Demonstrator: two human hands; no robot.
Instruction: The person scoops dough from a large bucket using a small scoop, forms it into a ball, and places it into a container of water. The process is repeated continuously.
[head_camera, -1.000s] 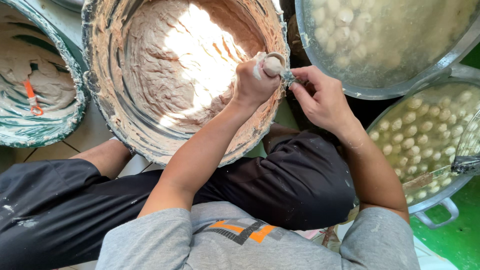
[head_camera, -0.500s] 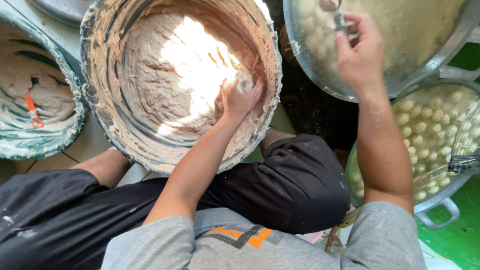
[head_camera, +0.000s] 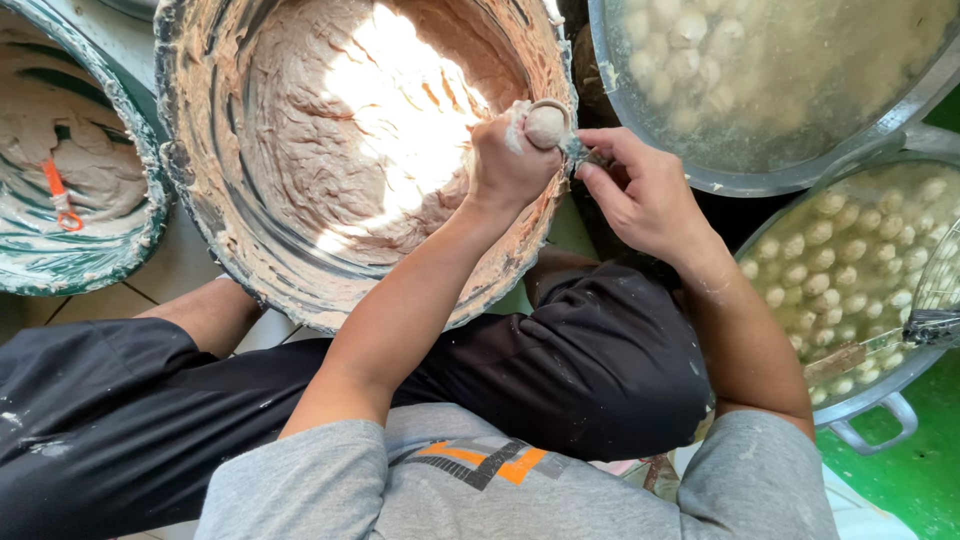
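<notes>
At nine o'clock of the view stands a green-rimmed tub (head_camera: 120, 262), smeared inside with pale paste, with a small orange tool (head_camera: 58, 195) lying in it; just beside it, toward eleven o'clock, stands the big paste basin (head_camera: 215, 250), its wall coated with pinkish-beige paste (head_camera: 300, 150), and strong light falls on the paste in the middle; the left hand (head_camera: 510, 165) is above the basin's rim at about three o'clock of the basin; its grip is pressed together into a fist, and a round ball of paste (head_camera: 546, 125) comes out at the top of the fist, between thumb and forefinger; the right hand (head_camera: 640, 195) is just beside it, at three o'clock of the fist; its grip is pinching a small metal spoon (head_camera: 578, 152), whose tip touches the ball; at one o'clock of the view is a large metal pot (head_camera: 700, 180) with cloudy water and pale balls in it; at four o'clock stands a second pot (head_camera: 870, 400), full of many small round balls (head_camera: 850, 260) in liquid; a wire skimmer (head_camera: 935, 300) lies over its right edge; at the bottom I see the person's black trousers (head_camera: 560, 370) and grey shirt (head_camera: 400, 480).
</notes>
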